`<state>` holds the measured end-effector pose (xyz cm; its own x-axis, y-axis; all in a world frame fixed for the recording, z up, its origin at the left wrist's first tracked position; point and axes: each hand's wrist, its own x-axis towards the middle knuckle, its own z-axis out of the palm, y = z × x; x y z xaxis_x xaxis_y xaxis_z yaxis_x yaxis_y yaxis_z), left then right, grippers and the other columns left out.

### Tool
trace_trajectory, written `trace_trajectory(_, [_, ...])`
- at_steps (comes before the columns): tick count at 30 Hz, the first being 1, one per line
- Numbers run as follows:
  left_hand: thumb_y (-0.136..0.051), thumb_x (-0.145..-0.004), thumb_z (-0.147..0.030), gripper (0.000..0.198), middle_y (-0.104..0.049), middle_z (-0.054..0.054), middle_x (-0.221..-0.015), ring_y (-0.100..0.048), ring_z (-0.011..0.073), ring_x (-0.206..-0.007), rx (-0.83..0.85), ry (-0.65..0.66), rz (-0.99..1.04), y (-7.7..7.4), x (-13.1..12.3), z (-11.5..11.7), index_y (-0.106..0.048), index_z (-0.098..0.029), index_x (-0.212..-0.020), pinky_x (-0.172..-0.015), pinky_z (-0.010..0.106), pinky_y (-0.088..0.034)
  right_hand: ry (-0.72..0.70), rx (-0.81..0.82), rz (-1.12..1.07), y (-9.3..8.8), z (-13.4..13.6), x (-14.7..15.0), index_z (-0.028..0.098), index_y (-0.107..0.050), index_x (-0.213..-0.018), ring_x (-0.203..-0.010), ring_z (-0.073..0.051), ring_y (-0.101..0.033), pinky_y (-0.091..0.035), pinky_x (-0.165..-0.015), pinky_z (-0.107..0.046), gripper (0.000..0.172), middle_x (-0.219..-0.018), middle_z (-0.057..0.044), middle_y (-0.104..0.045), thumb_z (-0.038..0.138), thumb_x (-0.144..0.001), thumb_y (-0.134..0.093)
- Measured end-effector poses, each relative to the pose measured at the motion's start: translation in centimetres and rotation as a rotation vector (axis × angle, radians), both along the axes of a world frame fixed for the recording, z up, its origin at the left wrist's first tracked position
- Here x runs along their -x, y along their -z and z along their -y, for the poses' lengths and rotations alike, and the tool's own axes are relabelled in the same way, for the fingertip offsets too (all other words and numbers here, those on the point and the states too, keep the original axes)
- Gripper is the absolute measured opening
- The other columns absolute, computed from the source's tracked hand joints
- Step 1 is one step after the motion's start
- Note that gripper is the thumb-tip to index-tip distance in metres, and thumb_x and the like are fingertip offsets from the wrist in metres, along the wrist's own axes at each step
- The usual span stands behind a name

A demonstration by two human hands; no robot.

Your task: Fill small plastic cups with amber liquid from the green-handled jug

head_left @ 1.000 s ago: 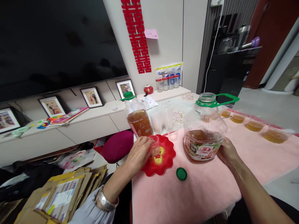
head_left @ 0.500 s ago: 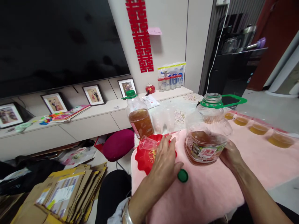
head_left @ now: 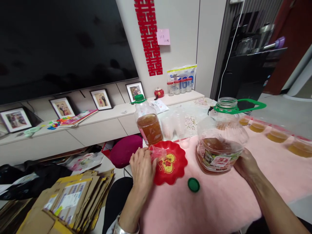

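Note:
My left hand (head_left: 142, 167) is at the left rim of a red scalloped plate (head_left: 179, 169), its fingers curled around the near end of a clear plastic cup (head_left: 159, 152) lying on its side there. My right hand (head_left: 247, 164) grips the lower right side of a large clear jug (head_left: 219, 146), partly filled with brown liquid. The jug stands uncapped, with a green handle ring (head_left: 251, 105) around its neck; my right fingertips are hidden behind it. A green cap (head_left: 193, 184) lies on the pink cloth (head_left: 207, 208) between my hands.
A second jug of brown liquid (head_left: 149, 128) with a green cap stands behind the plate. Stacked clear cups (head_left: 168, 128) are beside it. Several filled cups (head_left: 278, 135) line the right side. Flattened cardboard (head_left: 70, 201) lies on the floor at left.
My left hand has moved left across the plate to the cup, uncovering the plate's printed middle. My right hand stays on the jug. The view has shifted slightly.

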<state>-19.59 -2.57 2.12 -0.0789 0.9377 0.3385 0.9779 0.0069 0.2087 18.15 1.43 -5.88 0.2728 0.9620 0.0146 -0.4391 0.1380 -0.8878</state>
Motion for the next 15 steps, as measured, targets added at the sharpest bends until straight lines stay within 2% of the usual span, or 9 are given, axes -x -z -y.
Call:
trace_trajectory(4, [-0.053,-0.098,-0.026,0.022,-0.076,0.009,-0.113,-0.064,0.0318,-0.129,0.041,0.070,-0.009,0.0,-0.3,-0.6,-0.073,-0.021,-0.099,-0.125,0.065,-0.037,-0.004,-0.012,0.014,-0.2,0.0,0.1,0.028,-0.084,-0.087,-0.114,-0.041,-0.074,-0.061,-0.104,-0.054,0.044,-0.104,-0.008,-0.083,0.052,-0.053,-0.099])
trace_trajectory(8, [-0.048,-0.102,-0.026,0.027,-0.077,0.004,-0.116,-0.060,0.0271,-0.134,0.074,0.171,-0.033,-0.3,-0.3,-1.4,-0.075,-0.026,-0.103,-0.129,0.063,-0.030,-0.006,-0.025,0.036,-0.1,0.0,0.1,0.027,-0.084,-0.091,-0.110,-0.040,-0.076,-0.060,-0.104,-0.054,0.042,-0.104,-0.008,-0.083,0.050,-0.058,-0.096])
trace_trajectory(15, [-0.052,-0.099,-0.018,0.025,-0.078,0.002,-0.116,-0.053,0.0300,-0.145,0.148,0.310,-0.061,-1.1,-0.1,-2.4,-0.076,-0.027,-0.099,-0.126,0.062,-0.033,-0.002,-0.024,0.047,0.3,-0.1,-0.1,0.028,-0.083,-0.091,-0.115,-0.040,-0.074,-0.060,-0.106,-0.053,0.043,-0.103,-0.007,-0.083,0.053,-0.058,-0.096])
